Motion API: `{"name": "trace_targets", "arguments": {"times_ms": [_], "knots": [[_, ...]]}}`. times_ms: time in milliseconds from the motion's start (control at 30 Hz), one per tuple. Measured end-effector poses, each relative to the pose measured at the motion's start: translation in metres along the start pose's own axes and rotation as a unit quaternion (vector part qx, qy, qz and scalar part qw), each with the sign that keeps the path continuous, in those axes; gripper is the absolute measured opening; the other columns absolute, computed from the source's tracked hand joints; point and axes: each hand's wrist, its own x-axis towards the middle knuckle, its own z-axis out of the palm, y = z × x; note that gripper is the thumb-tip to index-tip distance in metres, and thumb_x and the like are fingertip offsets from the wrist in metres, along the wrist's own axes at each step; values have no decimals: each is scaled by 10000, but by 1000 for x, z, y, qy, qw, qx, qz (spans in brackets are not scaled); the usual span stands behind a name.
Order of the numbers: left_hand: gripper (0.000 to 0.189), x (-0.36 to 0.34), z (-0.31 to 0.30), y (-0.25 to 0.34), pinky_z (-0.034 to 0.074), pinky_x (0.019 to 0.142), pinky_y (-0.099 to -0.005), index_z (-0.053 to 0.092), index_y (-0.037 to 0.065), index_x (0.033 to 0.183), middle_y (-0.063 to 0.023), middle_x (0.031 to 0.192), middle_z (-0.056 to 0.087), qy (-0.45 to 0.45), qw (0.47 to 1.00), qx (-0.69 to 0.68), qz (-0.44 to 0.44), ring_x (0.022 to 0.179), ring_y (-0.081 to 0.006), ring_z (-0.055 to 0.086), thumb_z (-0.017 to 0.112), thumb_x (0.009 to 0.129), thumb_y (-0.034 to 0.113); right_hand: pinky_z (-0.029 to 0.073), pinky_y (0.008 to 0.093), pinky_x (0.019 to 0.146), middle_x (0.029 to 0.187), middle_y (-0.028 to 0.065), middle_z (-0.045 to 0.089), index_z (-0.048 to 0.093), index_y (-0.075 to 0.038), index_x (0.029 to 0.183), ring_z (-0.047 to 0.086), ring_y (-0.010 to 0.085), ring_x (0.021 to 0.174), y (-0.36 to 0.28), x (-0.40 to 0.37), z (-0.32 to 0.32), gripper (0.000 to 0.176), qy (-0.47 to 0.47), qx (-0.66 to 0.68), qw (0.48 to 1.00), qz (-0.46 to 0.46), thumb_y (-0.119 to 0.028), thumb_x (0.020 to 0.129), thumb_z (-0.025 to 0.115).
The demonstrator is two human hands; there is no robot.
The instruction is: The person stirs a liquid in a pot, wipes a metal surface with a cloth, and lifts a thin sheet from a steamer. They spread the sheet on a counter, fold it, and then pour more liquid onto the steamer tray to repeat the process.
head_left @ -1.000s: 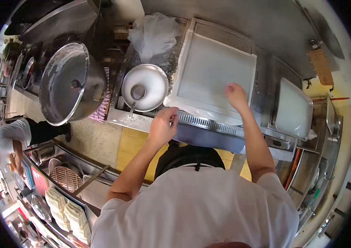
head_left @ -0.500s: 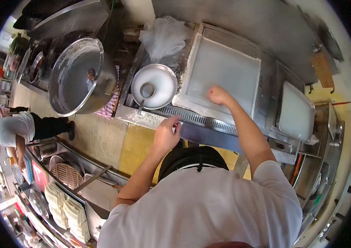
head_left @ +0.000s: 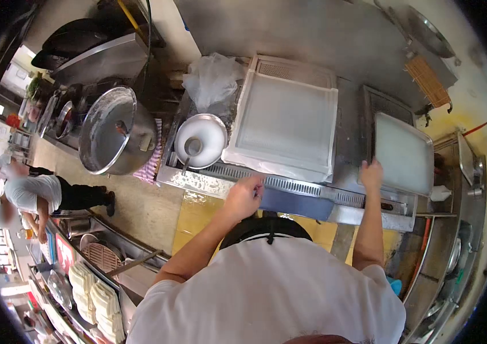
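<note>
My right hand (head_left: 372, 175) is closed at the near left corner of the right-hand tray (head_left: 404, 153), which has a metal rim and a smooth, pale white layer. My left hand (head_left: 244, 198) is curled in front of the counter's slotted edge; whatever it may hold is hidden. Beyond it lies a large square tray (head_left: 286, 123) lined with white cloth, its surface flat and whitish. To its left stands a round metal bowl (head_left: 220, 149) of white liquid, with a ladle (head_left: 192, 148) resting in it.
A big metal mixing bowl (head_left: 138, 153) stands tilted at left. A crumpled plastic bag (head_left: 212, 80) lies behind the white bowl. Another person (head_left: 34, 194) stands far left. Stacked pale containers (head_left: 91, 298) sit at lower left. A bamboo mat (head_left: 428, 82) hangs on the wall.
My right hand has moved from above the large cloth-lined tray rightward to the corner of the right-hand tray. My left hand stays curled before the counter. The camera view has shifted.
</note>
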Motion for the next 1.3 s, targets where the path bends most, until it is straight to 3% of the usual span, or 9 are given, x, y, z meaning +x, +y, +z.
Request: {"name": "trace_targets", "arguments": {"times_ms": [67,267,433,500,600,767,867,1100,1300], "knots": [[286,-8,11,9,573,836,-450,692,32,1152,-177,988,736,0,1000,3,-9,937,-356,706,686,866,47,482,531,1027,1216,332,663,606,69,1298,622,504,1169,28,3,-4,624,-158,-62,982,83,-449,954,656],[325,-30,26,26,581,841,-435,665,40,1224,-182,1019,740,-29,998,18,-60,931,-340,723,689,902,78,519,521,955,1166,278,702,680,8,1235,664,463,1104,8,-17,-31,531,-77,-23,996,33,-427,932,691],[326,-35,24,23,568,862,-472,663,39,1194,-187,1029,718,-10,998,14,-56,962,-385,692,682,870,58,561,452,829,901,167,748,756,-25,839,719,342,874,-109,-72,-31,247,-120,253,955,-100,-267,883,734],[344,-35,13,22,566,861,-479,655,42,1205,-188,1058,702,12,999,22,-46,971,-397,685,687,863,60,542,408,919,1008,179,744,754,-11,892,708,329,987,-161,-117,-20,141,-175,375,861,-295,-143,844,745],[375,-38,-14,12,569,843,-478,643,49,1232,-186,1104,681,52,997,45,-43,956,-393,690,697,862,68,539,394,938,1403,176,584,604,-55,1368,602,328,1232,-246,-174,-46,547,-293,368,779,-415,-123,849,763],[378,-73,-94,-20,577,797,-460,649,77,1258,-171,1154,661,160,982,80,-58,904,-348,718,702,884,86,472,444,1083,1363,244,597,611,22,1313,574,412,1265,-349,-202,-55,539,-274,366,759,-462,-142,827,776],[365,-110,-142,-66,576,795,-455,654,74,1254,-166,1159,659,204,966,84,-133,913,-339,718,707,893,101,518,433,984,1367,235,590,544,10,1383,589,393,1243,-424,-212,-67,611,-236,376,751,-489,-135,834,773],[366,-193,-266,-146,573,839,-446,641,25,1246,-199,1249,625,317,928,66,-185,920,-341,719,683,884,68,446,454,1099,1598,206,360,401,-61,1548,488,415,1345,-616,-250,-92,748,-78,393,729,-555,-34,864,702],[336,-224,-340,-174,577,824,-434,652,1,1211,-197,1243,631,354,919,40,-172,901,-324,728,680,878,32,452,497,1070,1399,220,502,648,-39,1234,535,457,1248,-700,-279,-76,407,-100,258,702,-656,93,856,576]]}}
